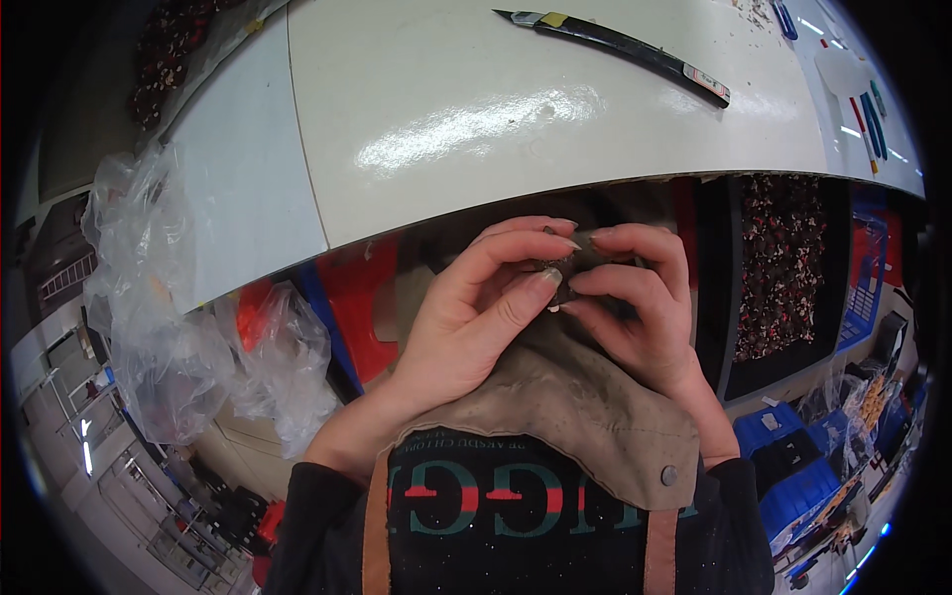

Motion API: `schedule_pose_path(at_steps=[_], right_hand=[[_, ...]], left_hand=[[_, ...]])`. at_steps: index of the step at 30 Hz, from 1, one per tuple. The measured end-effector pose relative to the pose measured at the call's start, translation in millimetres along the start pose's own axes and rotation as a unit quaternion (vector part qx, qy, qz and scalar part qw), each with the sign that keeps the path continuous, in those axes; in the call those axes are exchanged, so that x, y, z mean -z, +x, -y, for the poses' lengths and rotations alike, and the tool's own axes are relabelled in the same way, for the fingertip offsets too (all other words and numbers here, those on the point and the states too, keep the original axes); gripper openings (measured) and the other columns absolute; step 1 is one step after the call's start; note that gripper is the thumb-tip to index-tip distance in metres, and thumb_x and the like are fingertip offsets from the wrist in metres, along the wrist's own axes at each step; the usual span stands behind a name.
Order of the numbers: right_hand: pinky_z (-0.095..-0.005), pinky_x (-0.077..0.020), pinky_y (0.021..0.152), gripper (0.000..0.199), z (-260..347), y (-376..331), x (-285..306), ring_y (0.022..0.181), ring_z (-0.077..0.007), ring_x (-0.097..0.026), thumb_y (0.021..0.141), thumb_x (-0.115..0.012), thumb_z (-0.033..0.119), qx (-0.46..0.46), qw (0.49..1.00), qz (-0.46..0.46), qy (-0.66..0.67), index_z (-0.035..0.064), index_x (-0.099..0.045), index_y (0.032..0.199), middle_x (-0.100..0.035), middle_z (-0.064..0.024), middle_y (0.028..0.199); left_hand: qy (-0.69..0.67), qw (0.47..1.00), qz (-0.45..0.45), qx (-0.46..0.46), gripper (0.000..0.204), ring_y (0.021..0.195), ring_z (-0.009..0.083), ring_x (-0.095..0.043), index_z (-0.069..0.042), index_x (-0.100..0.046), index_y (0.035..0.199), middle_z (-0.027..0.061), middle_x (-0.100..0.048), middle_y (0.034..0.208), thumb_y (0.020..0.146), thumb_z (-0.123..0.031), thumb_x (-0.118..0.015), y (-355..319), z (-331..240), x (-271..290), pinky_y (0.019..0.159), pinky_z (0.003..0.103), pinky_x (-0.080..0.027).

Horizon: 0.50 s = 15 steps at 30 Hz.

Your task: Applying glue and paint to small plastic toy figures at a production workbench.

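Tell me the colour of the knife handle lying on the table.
Black, with a yellow band near the blade: the utility knife, seen in the head view.

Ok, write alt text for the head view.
Both hands, left hand and right hand, pinch a small dark object together over a tan apron flap, below a white table edge. A black utility knife lies on the table.

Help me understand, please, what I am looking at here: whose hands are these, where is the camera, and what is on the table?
There is no machine: a person wears a fisheye camera on the head, looking down, so edges bend. The left hand and right hand meet below the table edge and together pinch a small dark piece; what it is cannot be told. A tan cloth lies under them. On the table rests a black knife, with pens at the far right. A clear bag hangs at the left.
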State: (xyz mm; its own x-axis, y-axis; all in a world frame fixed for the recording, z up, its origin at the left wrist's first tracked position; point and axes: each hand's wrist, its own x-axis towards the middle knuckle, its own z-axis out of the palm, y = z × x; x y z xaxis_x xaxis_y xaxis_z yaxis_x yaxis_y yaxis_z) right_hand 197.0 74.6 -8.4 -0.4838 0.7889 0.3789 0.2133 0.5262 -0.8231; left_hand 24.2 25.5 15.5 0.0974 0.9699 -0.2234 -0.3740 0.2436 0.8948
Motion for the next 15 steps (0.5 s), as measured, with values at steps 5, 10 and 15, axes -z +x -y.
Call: schedule_pose_path(at_steps=[5,10,15], right_hand=[[-0.0315,-0.0462,0.076,0.043,-5,0,4,0.096,-0.0243,-0.053,0.060,-0.081,0.005,0.042,0.999,-0.011,0.007,0.0105,-0.055,0.094,-0.049,-0.0100,0.109],[-0.0314,-0.0461,0.078,0.052,-1,5,12,0.100,-0.0252,-0.051,0.060,-0.082,0.009,0.019,1.000,0.008,0.009,0.0087,-0.054,0.104,-0.048,-0.0114,0.113],[-0.0319,-0.0465,0.078,0.051,-8,7,21,0.097,-0.0236,-0.052,0.058,-0.078,0.003,-0.009,1.000,-0.004,-0.005,0.0080,-0.058,0.104,-0.050,-0.0102,0.113]], left_hand=[[-0.084,0.996,-0.003,0.036,0.026,0.118,0.0157,-0.044,-0.004,-0.049,0.119,0.0098,-0.046,0.127,0.093,-0.005,-0.047,1,-3,-8,0.098,0.028,-0.037],[-0.203,0.968,-0.029,0.144,0.034,0.112,0.0219,-0.052,-0.006,-0.042,0.128,0.0107,-0.051,0.121,0.095,-0.016,-0.045,5,-8,-14,0.094,0.034,-0.042],[-0.195,0.964,-0.007,0.178,0.038,0.110,0.0231,-0.054,-0.005,-0.041,0.130,0.0112,-0.053,0.118,0.096,-0.019,-0.045,12,-8,-21,0.092,0.034,-0.044]])
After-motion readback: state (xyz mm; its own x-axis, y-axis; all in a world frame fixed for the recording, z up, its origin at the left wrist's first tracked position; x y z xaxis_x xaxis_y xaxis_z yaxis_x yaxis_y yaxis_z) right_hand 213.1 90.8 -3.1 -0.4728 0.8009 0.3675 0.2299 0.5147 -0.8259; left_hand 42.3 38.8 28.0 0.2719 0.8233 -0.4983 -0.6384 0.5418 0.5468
